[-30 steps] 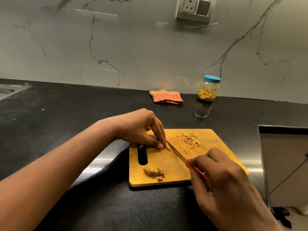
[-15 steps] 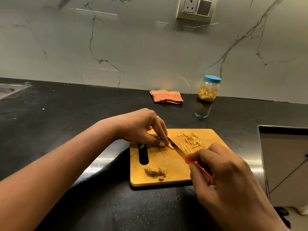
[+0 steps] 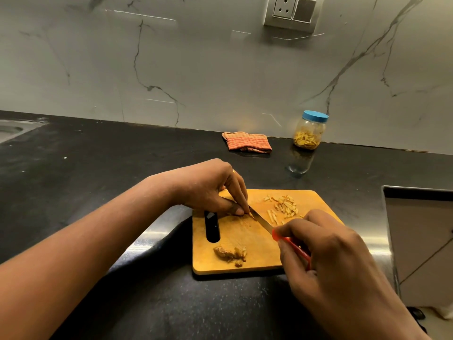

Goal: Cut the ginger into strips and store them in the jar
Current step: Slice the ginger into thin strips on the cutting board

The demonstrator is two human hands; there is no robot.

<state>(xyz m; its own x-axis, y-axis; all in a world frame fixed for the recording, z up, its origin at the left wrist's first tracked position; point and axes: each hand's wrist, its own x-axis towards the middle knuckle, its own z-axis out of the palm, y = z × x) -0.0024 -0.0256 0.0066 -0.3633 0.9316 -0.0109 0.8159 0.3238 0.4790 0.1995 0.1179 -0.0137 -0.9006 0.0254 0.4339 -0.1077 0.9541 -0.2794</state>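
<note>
Left hand [image 3: 208, 190] pinches a ginger piece [image 3: 247, 213] on the cutting board [image 3: 245, 241]; right hand [image 3: 326, 256] grips the knife [image 3: 262, 220]. Cut strips [image 3: 284, 207] at 1 o'clock; capped jar [image 3: 310, 130] beyond. No legible writing.

Left hand [image 3: 208, 190] fingertips pinched downward, right hand [image 3: 326, 256] curled closed — both forearms extended forward

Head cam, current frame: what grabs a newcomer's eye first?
The two hands over the wooden cutting board at centre: the left hand pins a small piece of ginger while the right hand works a red-handled knife beside its fingertips. A pile of cut strips lies on the board's far right part, and scraps near its front edge. Behind, against the marble wall, stand a blue-lidded jar holding strips and a folded orange cloth.
</note>
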